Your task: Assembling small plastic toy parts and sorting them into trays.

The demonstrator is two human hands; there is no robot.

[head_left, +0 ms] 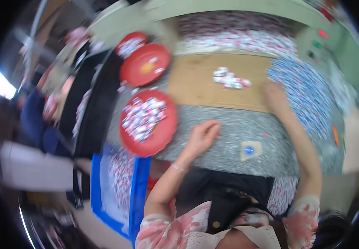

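My left hand (202, 136) rests on the grey speckled table (229, 141) with its fingers curled in, just right of a red bowl (163, 139) full of small red, white and blue packets; whether anything is in it I cannot tell. My right hand (275, 97) lies at the right end of a brown cardboard sheet (196, 81), beside a big heap of the same packets (308, 89). A small cluster of packets (230, 79) sits on the cardboard to the left of that hand. The picture is blurred.
Two more red bowls (146, 64) (130, 42) stand at the back left. A blue crate (136, 186) with packets is below the table at my left. More packets pile up at the back (237, 35). Another person (42, 112) sits at the left.
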